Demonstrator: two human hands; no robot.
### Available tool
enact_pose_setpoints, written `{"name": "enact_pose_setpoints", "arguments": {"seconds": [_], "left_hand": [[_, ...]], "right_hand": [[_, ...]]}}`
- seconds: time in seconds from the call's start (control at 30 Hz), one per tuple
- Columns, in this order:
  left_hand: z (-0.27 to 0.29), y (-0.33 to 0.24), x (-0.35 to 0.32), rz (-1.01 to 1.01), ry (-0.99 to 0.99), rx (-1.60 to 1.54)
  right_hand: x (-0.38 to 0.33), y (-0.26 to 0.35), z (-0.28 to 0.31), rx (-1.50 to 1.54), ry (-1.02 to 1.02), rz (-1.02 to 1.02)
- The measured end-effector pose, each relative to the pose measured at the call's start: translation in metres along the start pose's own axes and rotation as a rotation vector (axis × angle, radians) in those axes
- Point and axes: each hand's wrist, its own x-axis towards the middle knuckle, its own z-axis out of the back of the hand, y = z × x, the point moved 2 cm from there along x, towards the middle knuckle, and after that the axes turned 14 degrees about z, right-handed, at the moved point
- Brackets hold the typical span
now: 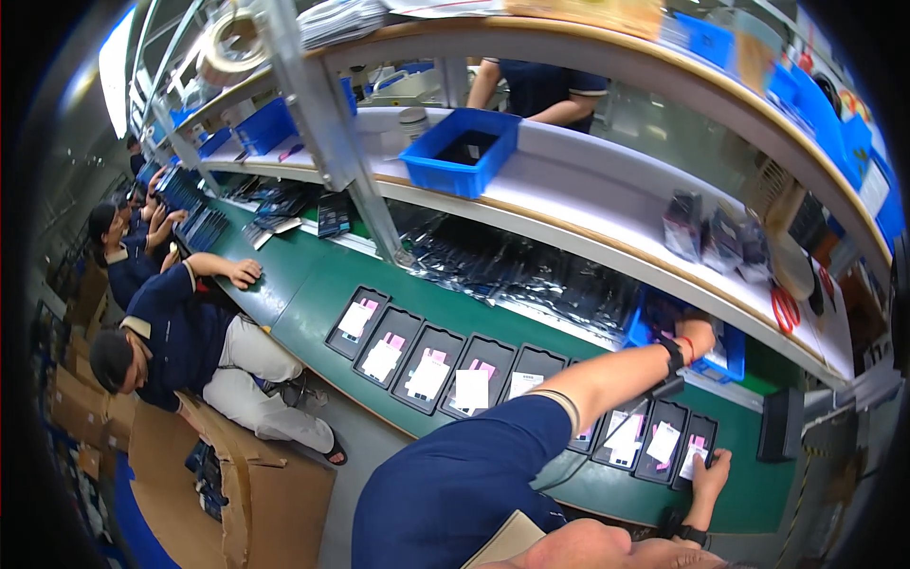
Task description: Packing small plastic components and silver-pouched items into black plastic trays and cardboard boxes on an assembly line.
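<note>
Left hand (pixel 699 334) reaching into blue plastic bin (pixel 728 353), grip state not discernible. Right hand (pixel 709 471) fingers flat, apparently resting on last black rectangular tray (pixel 697 448) on green conveyor belt (pixel 313 308).

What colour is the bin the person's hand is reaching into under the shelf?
Blue. The bin under the shelf, where the left hand reaches, shows best in the head view.

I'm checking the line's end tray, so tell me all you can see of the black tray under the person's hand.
The black tray is a flat, dark, rectangular piece, plastic by the look of it, lying tilted on the green belt as the last in a row of like trays. A white card with pink marks lies in it. The right hand rests on its near end, fingers touching the card.
</note>
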Motion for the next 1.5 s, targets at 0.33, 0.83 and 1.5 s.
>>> {"name": "enact_pose_setpoints", "arguments": {"seconds": [0.33, 0.83, 1.5], "left_hand": [[0.207, 0.084, -0.089, -0.606, 0.474, 0.148], [0.424, 0.367, 0.015, 0.151, -0.302, 0.789], [0.436, 0.288, -0.066, -0.308, -0.585, 0.457]], "right_hand": [[0.021, 0.130, 0.046, -0.341, 0.012, 0.265], [0.102, 0.493, -0.217, 0.130, 0.412, 1.164], [0.075, 0.466, -0.224, -0.397, 0.082, 1.457]]}}
